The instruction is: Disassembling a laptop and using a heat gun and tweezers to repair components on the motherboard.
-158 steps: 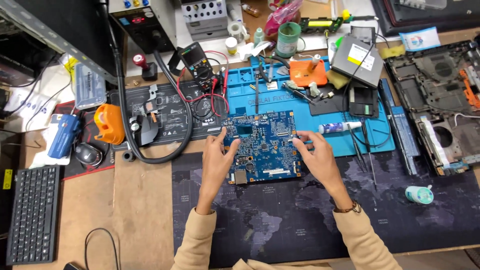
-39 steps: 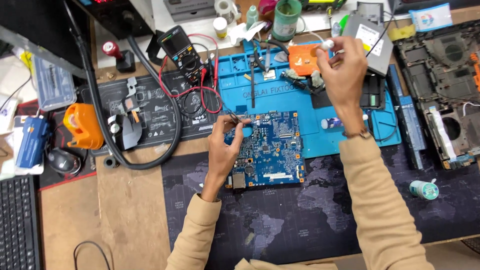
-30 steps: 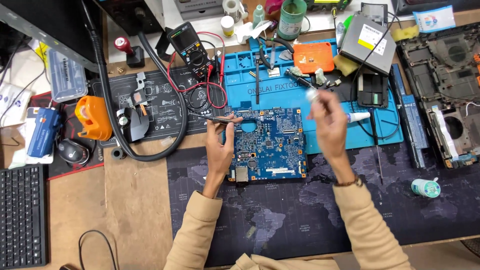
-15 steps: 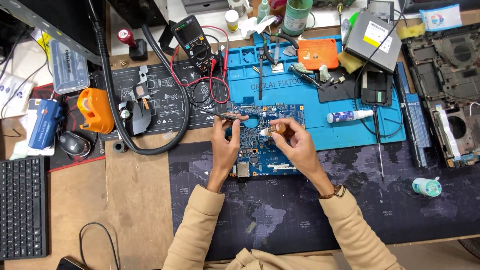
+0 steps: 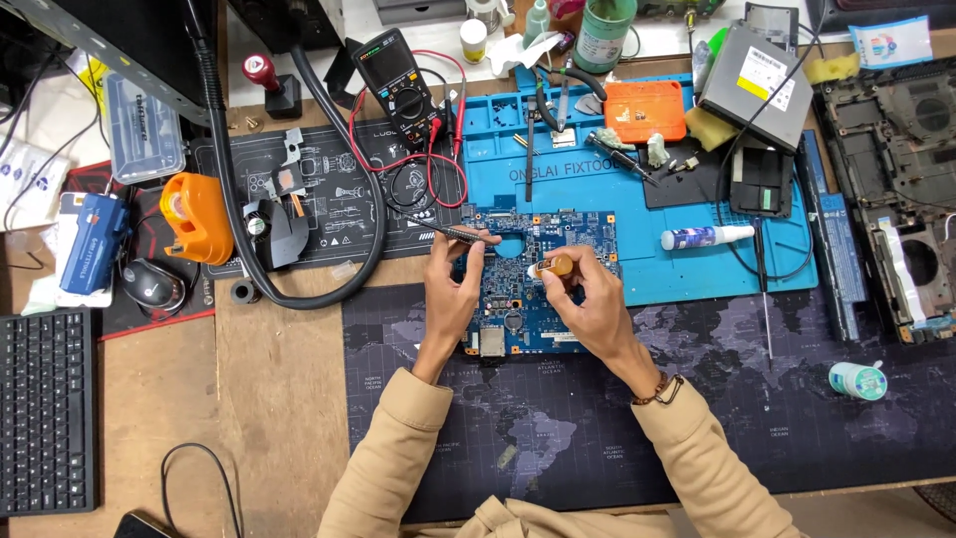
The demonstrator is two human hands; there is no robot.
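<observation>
Circuit board [image 5: 528, 299] straddles two mats' edge, multimeter [image 5: 398, 75] behind-left, keyboard [image 5: 45, 408] far left, tube [image 5: 705, 237] right.

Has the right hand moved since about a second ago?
Yes. The right hand, then up over the blue silicone mat near the orange tray, has come down and left onto the circuit board, holding a small amber bottle.

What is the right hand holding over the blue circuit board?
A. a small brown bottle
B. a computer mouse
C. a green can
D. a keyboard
A. The right hand pinches a small brown bottle just above the circuit board, while the left hand holds a thin tool.
</observation>
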